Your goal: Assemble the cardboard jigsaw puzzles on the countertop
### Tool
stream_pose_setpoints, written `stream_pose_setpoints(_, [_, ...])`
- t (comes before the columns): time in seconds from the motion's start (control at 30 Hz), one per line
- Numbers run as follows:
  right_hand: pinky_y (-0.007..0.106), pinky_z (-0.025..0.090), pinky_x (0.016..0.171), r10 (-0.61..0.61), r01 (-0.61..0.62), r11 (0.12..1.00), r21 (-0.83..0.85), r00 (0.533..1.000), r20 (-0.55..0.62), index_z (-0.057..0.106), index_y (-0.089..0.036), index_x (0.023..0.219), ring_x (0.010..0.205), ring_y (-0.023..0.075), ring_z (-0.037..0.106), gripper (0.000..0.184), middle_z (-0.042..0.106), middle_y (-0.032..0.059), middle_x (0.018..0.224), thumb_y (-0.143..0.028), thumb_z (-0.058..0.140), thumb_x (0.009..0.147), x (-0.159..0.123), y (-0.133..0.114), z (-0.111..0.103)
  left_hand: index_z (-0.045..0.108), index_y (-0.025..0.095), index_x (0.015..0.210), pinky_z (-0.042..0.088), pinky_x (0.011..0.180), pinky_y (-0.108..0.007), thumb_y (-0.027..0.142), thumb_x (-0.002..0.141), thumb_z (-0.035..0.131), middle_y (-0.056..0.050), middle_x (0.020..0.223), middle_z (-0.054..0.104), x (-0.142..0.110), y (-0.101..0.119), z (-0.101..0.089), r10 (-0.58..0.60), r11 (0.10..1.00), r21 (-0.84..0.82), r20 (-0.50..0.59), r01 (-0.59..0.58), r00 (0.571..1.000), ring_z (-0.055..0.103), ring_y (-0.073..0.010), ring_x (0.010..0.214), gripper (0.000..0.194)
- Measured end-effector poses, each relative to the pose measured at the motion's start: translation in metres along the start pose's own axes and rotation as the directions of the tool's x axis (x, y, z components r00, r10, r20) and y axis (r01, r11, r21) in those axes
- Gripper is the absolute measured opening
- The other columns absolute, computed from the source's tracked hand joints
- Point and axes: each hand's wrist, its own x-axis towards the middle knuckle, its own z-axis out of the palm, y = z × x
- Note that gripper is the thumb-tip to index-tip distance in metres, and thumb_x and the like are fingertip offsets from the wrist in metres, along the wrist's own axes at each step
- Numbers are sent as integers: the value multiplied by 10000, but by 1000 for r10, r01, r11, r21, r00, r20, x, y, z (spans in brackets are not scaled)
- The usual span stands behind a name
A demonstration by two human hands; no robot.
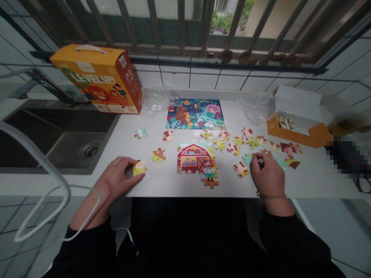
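My left hand (117,175) rests on the white counter, its thumb and fingers closed around the edge of a yellow-green and cream puzzle piece (140,167). My right hand (269,175) has its fingers drawn together at a pale teal puzzle piece (247,159); part of that piece is hidden by the fingertips. Between the hands lies a partly joined puzzle (191,158) with a red barn and a farmer figure at its lower right. A brown-spotted piece (241,169) sits just left of my right hand. Near my left hand is a brown and green piece (158,155).
Several loose pieces (252,143) spread at the right. Behind the barn puzzle lies a dark-blue animal picture (196,114). An orange carton (98,79) stands beside the sink (95,164); an open orange box (298,133) is at right. Clear plastic wrapping (159,100) lies at the back.
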Motion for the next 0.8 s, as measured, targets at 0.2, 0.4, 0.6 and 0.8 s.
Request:
stream_pose_setpoints(0.2, [385,500,800,-17,17,1000,-9,1000,-4,739,-209,1094,874,266,678,248,783,112,1052,-347,551,1013,0,-2,-1,696,222,1182,573,1019,-414,541,899,798,-90,1218,742,-4,24,7,179,972,-161,25,-173,984,700,-268,1129,438])
stream_pose_setpoints(0.4, [381,491,787,-10,10,1000,-13,1000,9,743,-204,1108,836,255,664,251,785,116,1066,-354,560,1021,0,-2,-1,658,255,1317,565,1054,-474,455,948,822,-107,1317,719,-11,77,40,331,922,-189,-62,-337,942,685,-296,1228,451])
stream_pose_setpoints(0.6, [381,487,778,-2,3,1000,-16,1000,13,739,-209,1103,797,242,657,244,782,108,1057,-363,563,1032,-1,-1,-1,637,258,1327,561,990,-499,403,969,816,-120,1340,719,-11,117,67,437,880,-164,-83,-445,895,689,-320,1214,425])
stream_pose_setpoints(0.8, [375,476,763,-3,3,1000,-21,1000,6,742,-214,1104,807,246,660,249,774,99,1030,-374,569,1026,-1,2,1,669,260,1309,543,976,-505,386,982,798,-117,1331,726,-8,121,65,448,882,-141,-42,-449,893,688,-327,1217,373])
